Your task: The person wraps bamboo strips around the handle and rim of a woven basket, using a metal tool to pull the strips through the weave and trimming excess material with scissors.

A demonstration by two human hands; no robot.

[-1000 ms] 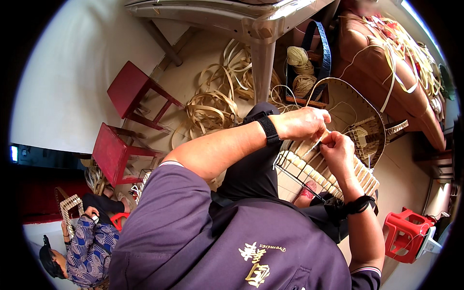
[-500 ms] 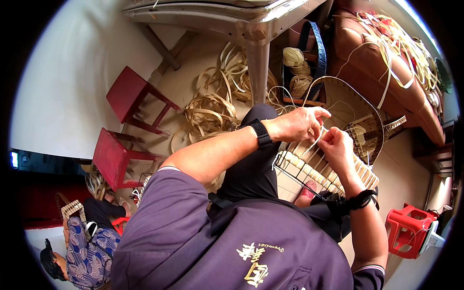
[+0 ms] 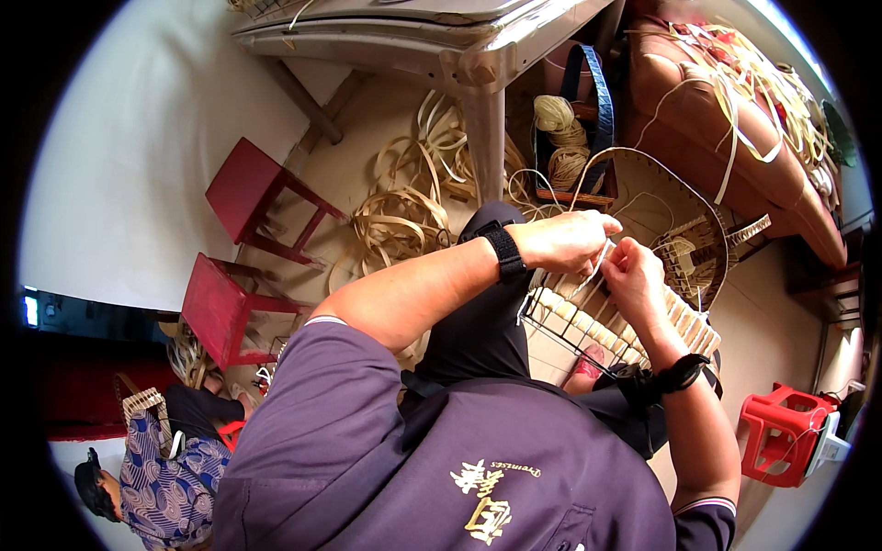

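Observation:
On my lap rests a partly woven basket (image 3: 577,318), its black wire frame wrapped with pale strips. Over its far side, my left hand (image 3: 570,242) is closed, fingers curled at the upper end of a thin white cord (image 3: 593,272). Just right of it, my right hand (image 3: 636,283) pinches thumb and fingers together at the same cord. The cord slants down between the hands to the weave. My fingertips partly hide where each hand grips it.
A larger hooped basket (image 3: 722,213) lies beyond my right hand. Balls of cord sit in a blue-handled basket (image 3: 607,151). Loose strips (image 3: 400,216) cover the floor near a table leg (image 3: 484,147). Red stools (image 3: 243,188) stand left, a red plastic stool (image 3: 781,436) right. Another person (image 3: 170,468) sits lower left.
My left hand's raised fingers have drawn in and now point right. My right hand has shifted slightly up and left, staying pinched. The basket stays in nearly the same place.

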